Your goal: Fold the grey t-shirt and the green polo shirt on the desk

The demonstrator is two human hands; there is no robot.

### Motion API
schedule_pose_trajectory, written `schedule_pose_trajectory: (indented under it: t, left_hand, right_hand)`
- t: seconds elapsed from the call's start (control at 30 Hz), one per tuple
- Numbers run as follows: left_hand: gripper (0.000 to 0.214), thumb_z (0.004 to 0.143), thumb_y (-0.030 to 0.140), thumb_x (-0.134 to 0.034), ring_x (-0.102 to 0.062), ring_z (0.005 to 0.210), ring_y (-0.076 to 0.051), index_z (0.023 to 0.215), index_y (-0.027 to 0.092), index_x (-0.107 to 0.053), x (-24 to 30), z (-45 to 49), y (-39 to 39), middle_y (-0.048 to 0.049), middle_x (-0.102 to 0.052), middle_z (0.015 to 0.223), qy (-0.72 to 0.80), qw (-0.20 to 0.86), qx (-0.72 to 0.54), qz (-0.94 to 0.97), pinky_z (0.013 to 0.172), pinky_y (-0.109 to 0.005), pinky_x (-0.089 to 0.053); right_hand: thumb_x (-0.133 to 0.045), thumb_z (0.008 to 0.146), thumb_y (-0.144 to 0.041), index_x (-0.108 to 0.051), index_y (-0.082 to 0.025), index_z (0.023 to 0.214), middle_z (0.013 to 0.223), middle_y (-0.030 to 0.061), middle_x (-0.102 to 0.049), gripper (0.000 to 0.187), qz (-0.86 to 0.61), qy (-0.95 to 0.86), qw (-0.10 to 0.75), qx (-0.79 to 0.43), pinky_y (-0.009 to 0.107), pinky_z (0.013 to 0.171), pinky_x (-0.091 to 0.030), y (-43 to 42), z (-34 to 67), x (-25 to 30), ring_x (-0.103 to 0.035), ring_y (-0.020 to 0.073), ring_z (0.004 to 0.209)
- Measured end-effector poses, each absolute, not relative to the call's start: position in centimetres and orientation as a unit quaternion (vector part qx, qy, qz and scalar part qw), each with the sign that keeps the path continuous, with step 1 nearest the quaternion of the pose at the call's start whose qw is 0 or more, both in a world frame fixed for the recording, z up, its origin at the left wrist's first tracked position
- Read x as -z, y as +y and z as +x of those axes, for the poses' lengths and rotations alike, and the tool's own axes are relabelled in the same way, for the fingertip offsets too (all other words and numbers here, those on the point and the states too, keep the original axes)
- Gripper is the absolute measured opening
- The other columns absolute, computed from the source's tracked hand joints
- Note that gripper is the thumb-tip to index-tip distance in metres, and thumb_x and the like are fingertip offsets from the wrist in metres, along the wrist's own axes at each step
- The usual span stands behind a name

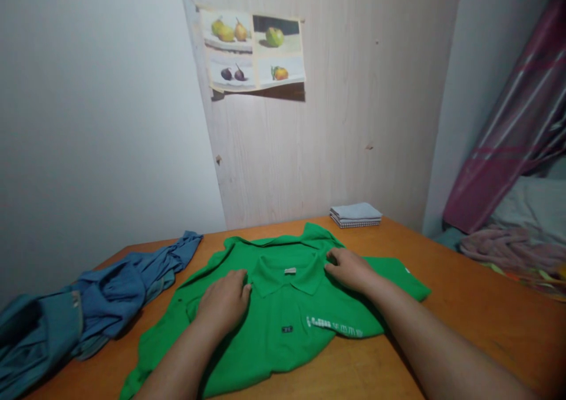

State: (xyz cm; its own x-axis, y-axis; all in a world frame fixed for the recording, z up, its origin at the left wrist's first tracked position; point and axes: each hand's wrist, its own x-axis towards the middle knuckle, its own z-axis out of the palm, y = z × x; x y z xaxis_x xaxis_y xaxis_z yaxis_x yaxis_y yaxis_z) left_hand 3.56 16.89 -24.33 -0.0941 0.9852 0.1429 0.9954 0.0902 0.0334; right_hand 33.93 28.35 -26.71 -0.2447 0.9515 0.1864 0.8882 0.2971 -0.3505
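A green polo shirt (pixel 269 323) lies spread on the orange wooden table (pixel 477 306), collar toward the wall. My left hand (pixel 223 303) rests on the shirt just left of the collar, knuckles up and fingers curled down into the cloth. My right hand (pixel 349 268) lies on the shirt's right shoulder beside the collar, fingers bent and pressed on the fabric. Neither hand lifts the shirt off the table.
Crumpled blue garments (pixel 92 300) lie at the table's left edge. A small stack of folded cloths (pixel 356 214) sits at the back by the wood-panel wall, under a fruit poster (pixel 254 49). Bedding and a striped pink curtain (pixel 513 141) are at the right.
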Motion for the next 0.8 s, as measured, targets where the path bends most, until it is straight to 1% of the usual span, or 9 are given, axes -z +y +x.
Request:
schedule_pose_trajectory:
  t: [0.2,0.3,0.4,0.53,0.7,0.8]
  left_hand:
    - [0.04,0.096,0.035,-0.043,-0.062,0.118,-0.032,0.129,0.017,-0.057,24.3,2.4,17.5,-0.016,-0.064,0.131,-0.761,0.043,0.041,-0.646,0.095,-0.044,-0.047]
    - [0.041,0.094,0.036,-0.043,-0.063,0.116,-0.035,0.127,0.017,-0.058,24.4,1.5,17.7,-0.016,-0.065,0.129,-0.779,0.045,0.031,-0.624,0.093,-0.047,-0.048]
    - [0.041,0.092,0.037,-0.044,-0.063,0.114,-0.036,0.124,0.017,-0.06,24.7,0.9,17.8,-0.0161,-0.067,0.124,-0.784,0.056,0.026,-0.618,0.092,-0.048,-0.048]
    - [0.038,0.089,0.036,-0.045,-0.063,0.11,-0.035,0.117,0.019,-0.065,24.9,0.9,17.8,-0.0152,-0.069,0.119,-0.774,0.091,0.031,-0.626,0.09,-0.046,-0.048]
    - [0.032,0.086,0.027,-0.044,-0.064,0.106,-0.034,0.103,0.024,-0.07,24.3,1.0,17.6,-0.0118,-0.071,0.109,-0.781,0.097,0.041,-0.615,0.082,-0.042,-0.049]
    - [0.029,0.087,0.026,-0.042,-0.065,0.106,-0.031,0.099,0.024,-0.068,23.9,1.1,17.5,-0.0097,-0.072,0.109,-0.787,0.075,0.071,-0.608,0.079,-0.039,-0.048]
  right_hand:
    - [-0.061,0.079,-0.028,-0.066,-0.019,0.105,0.106,0.0111,-0.07,0.029,-0.581,-0.793,0.168,-0.08,0.028,0.07,-0.036,28.5,34.4,27.0,-0.063,0.0241,0.094]
    - [-0.061,0.077,-0.023,-0.066,-0.019,0.096,0.097,0.0084,-0.07,0.02,-0.578,-0.795,0.159,-0.088,0.027,0.065,-0.033,28.5,34.4,27.0,-0.062,0.0221,0.087]
    - [-0.056,0.081,-0.02,-0.064,-0.02,0.084,0.086,0.0063,-0.07,0.009,-0.574,-0.797,0.165,-0.088,0.027,0.061,-0.029,28.5,34.2,26.8,-0.06,0.0196,0.079]
    - [-0.049,0.089,-0.024,-0.06,-0.019,0.079,0.081,0.0065,-0.068,0.015,-0.58,-0.785,0.209,-0.068,0.027,0.059,-0.026,28.6,33.9,26.5,-0.057,0.0178,0.074]
    - [-0.048,0.09,-0.023,-0.056,-0.019,0.079,0.077,0.0052,-0.065,0.014,-0.587,-0.769,0.245,-0.066,0.027,0.059,-0.025,28.9,33.8,26.6,-0.055,0.0167,0.072]
    - [-0.048,0.09,-0.023,-0.055,-0.019,0.078,0.076,0.0043,-0.064,0.015,-0.574,-0.773,0.254,-0.088,0.026,0.059,-0.027,29.0,33.7,27.0,-0.056,0.0166,0.072]
